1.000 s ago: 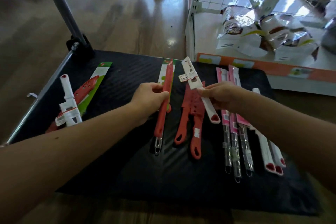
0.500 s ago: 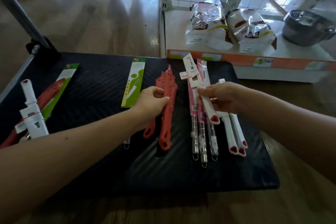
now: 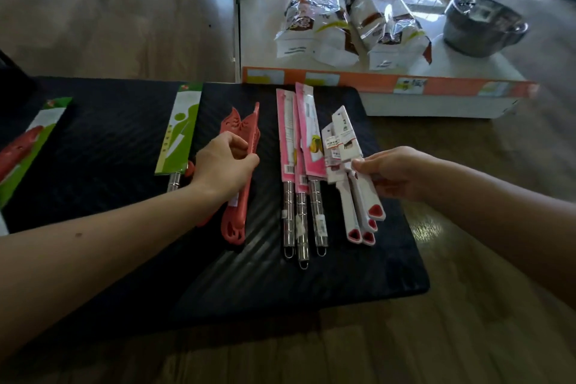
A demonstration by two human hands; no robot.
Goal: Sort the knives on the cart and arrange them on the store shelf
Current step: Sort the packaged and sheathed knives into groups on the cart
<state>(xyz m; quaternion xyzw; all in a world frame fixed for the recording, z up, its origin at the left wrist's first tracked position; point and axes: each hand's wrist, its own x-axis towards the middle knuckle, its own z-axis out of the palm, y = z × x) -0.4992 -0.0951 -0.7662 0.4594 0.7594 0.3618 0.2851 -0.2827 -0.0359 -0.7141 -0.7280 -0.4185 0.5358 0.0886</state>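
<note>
Knives lie in groups on the black cart top [image 3: 280, 284]. My left hand [image 3: 224, 165] grips a red plastic knife [image 3: 241, 184] held on edge over other red knives. My right hand [image 3: 396, 171] pinches a white knife with a red butt [image 3: 363, 187], which rests on the pile of white knives at the cart's right side. Between my hands lie three steel-handled knives in pink sleeves [image 3: 300, 165]. A steel-handled knife in a green sleeve [image 3: 179, 134] lies left of my left hand. Another green-sleeved red knife [image 3: 25, 150] is at the far left.
The low white store shelf [image 3: 436, 103] with an orange price strip stands just beyond the cart's far right corner. It holds several foil snack bags [image 3: 314, 22] and a steel pot [image 3: 483, 25]. A wire grid backs the shelf. Wooden floor surrounds the cart.
My right hand carried the white knife rightward and lowered it onto the white pile. My left hand moved the red knife from the green sleeve onto the red group. The view shifted right.
</note>
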